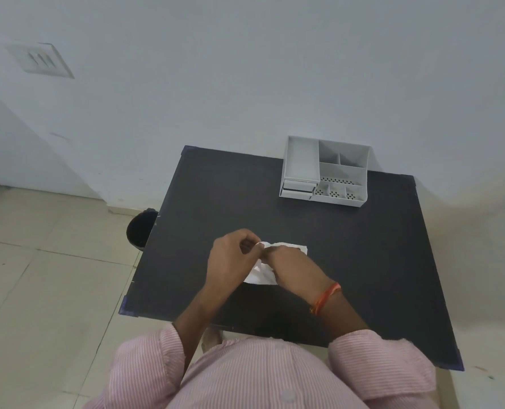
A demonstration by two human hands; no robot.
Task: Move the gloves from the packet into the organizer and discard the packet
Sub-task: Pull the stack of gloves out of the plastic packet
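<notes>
A person in a pink striped shirt (263, 376) stands at a dark worktop (363, 261), both hands meeting over a white packet (260, 274) that lies near the worktop's middle, toward its left side. The left hand (233, 252) curls above the packet's upper left corner, its thumb and fingertips pressed together in a pinching grip on the edge of the white material. The right hand (292, 261), with an orange thread band (325, 298) at the wrist, lies across the packet from the right, its fingers bent down and closing on the same upper edge, just beside the left hand's grip; how firmly it holds cannot be told, since the fingertips are hidden. The packet shows in two parts: a strip reaching out to the right beyond the right hand's knuckles, and a crumpled lower part showing between the two wrists, resting on the worktop. No gloves can be made out apart from the white material itself. A pale grey organizer (325, 172) with several open compartments stands at the far right of the worktop, well apart from the hands and against the white wall (245, 69). A black bin (140, 228) sits on the tiled floor (39, 276) beside the worktop's left edge.
</notes>
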